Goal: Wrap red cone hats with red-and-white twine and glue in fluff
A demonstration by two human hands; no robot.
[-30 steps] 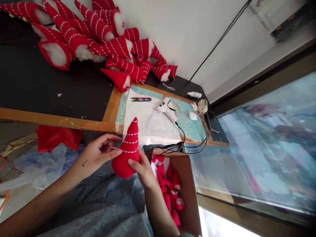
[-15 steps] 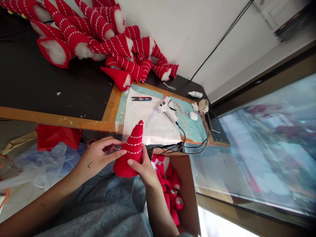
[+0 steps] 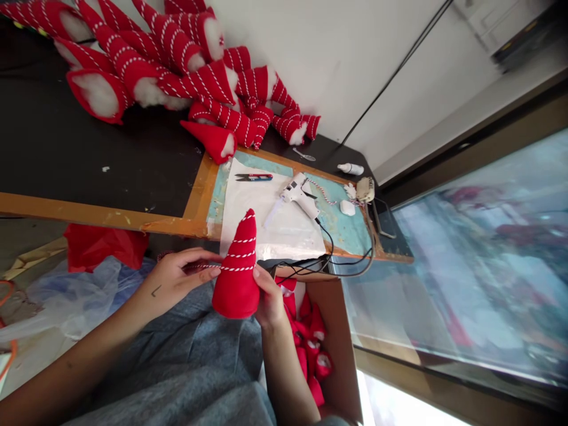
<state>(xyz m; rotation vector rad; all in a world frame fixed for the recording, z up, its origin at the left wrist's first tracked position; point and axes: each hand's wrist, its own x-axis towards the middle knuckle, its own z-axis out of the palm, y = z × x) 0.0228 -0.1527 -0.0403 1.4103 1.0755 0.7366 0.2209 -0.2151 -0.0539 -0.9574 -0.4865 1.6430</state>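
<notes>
A red felt cone hat [image 3: 236,293] stands upright above my lap, its tip pointing away from me. Red-and-white twisted cord [image 3: 242,255] winds around its upper part in several turns. My right hand [image 3: 268,296] grips the hat at its right side, thumb on the felt and the other fingers hidden behind. On the left, my left hand [image 3: 180,278] pinches the cord between thumb and fingers, close to the hat's edge. A white glue gun [image 3: 300,198] lies on white paper [image 3: 248,204] beyond the hat, with red-and-blue thread snips [image 3: 254,177] near it.
Stuffed red cones wound with cord [image 3: 177,53] are piled at the back left of the black table [image 3: 146,160]. A cardboard box [image 3: 339,343] of red cones stands below at right. Black cables [image 3: 331,254] hang over the table edge. A white bottle [image 3: 350,169] lies farther back.
My right hand has turned the hat, and its thumb has shifted from the front to the right side. The hat stands straighter; my left hand stays at the cord.
</notes>
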